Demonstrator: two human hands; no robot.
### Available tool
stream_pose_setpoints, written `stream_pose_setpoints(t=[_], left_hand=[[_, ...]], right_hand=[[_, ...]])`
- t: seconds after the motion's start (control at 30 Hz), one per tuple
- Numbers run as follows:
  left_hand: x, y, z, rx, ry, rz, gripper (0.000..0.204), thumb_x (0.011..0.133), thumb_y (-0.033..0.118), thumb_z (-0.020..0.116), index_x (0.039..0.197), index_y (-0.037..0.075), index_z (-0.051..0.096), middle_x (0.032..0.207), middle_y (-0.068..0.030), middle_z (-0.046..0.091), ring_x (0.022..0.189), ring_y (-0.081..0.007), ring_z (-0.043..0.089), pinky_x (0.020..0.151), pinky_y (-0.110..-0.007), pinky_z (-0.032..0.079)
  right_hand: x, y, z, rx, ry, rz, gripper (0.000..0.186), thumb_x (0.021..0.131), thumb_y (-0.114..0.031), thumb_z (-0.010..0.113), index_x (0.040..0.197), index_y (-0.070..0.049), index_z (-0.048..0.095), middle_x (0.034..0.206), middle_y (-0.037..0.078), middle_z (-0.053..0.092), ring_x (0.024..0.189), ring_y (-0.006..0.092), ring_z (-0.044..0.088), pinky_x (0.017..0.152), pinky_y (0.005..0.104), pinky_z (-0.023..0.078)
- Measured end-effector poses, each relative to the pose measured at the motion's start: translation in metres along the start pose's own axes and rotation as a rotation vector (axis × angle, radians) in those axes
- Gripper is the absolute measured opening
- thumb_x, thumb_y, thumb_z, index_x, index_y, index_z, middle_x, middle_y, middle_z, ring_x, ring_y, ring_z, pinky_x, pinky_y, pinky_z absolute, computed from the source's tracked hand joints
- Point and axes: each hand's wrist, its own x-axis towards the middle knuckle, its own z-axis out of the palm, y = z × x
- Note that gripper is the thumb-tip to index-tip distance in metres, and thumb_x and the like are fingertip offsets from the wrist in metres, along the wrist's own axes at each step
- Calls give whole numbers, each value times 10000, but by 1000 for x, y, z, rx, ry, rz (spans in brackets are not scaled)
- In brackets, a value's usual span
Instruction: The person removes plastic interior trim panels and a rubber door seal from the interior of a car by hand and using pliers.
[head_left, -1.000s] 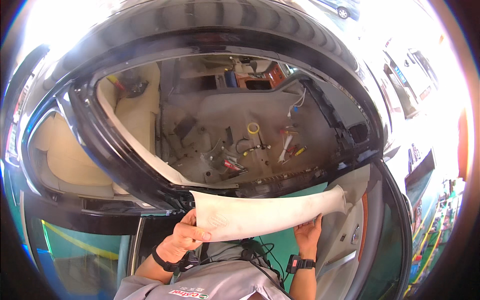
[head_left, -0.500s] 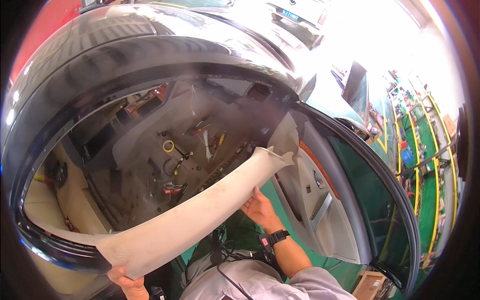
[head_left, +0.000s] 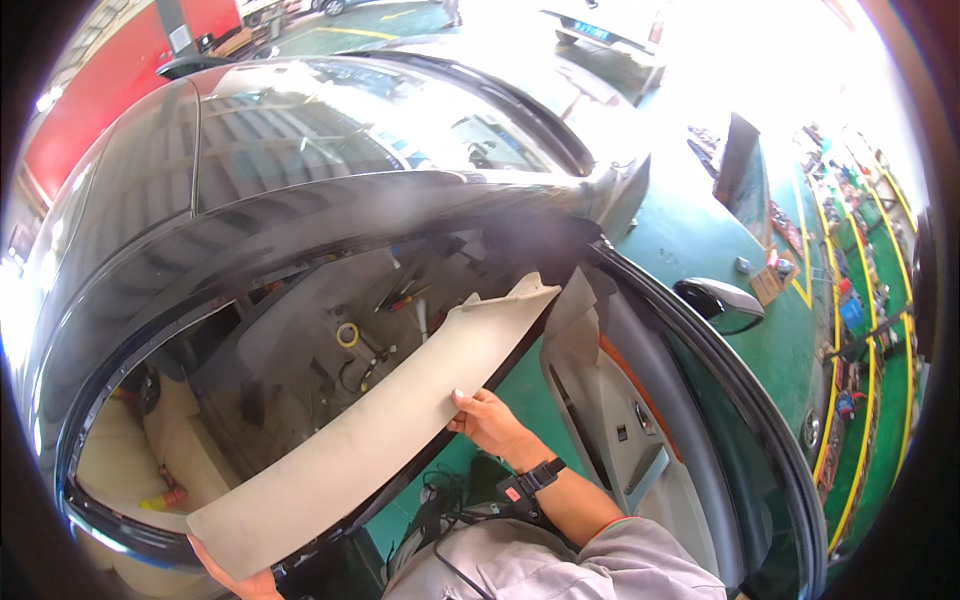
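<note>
I hold a long, curved cream trim panel [head_left: 350, 450] diagonally across the open front doorway of a black car [head_left: 135, 280], its notched far end at upper right. My left hand [head_left: 232, 572], partly cut off at the bottom edge, grips the near end. My right hand [head_left: 485, 425] is closed on the lower edge, thumb over the face. Behind the panel, the car's dusty floor holds a yellow tape roll [head_left: 348, 335] and several loose tools [head_left: 400, 300]. The panel hides part of the sill.
The open door [head_left: 650, 460] curves down my right side, with a mirror [head_left: 720, 306] at its front. Beyond lie a box [head_left: 775, 278] on the green floor and yellow-railed shelving [head_left: 850, 330]. A red wall [head_left: 80, 130] and other vehicles [head_left: 600, 30] stand behind the car.
The panel has risen and tilted from nearly level to diagonal across the doorway. My right hand has moved up with it, thumb now over its face. My view has swung toward the car's front.
</note>
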Motion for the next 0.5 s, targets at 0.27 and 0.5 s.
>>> stream_pose_setpoints(t=[0.27, 0.5], left_hand=[[-19, 54, 47, -555, 420, -707, 483, 1016, 443, 445, 1367, 115, 502, 1248, -51, 610, 958, -210, 611, 667, -342, 504], [-15, 45, 51, -577, 289, -813, 315, 999, 339, 445, 1055, 92, 633, 860, -61, 670, 436, -130, 401, 377, -239, 260]], right_hand=[[26, -44, -6, -41, 14, 55, 194, 954, -247, 683, 981, -60, 635, 886, 22, 658, 755, 125, 606, 687, 274, 513], [38, -62, 3, -105, 97, 32, 173, 934, -224, 712, 940, -73, 626, 815, 2, 636, 694, 112, 590, 651, 265, 500]])
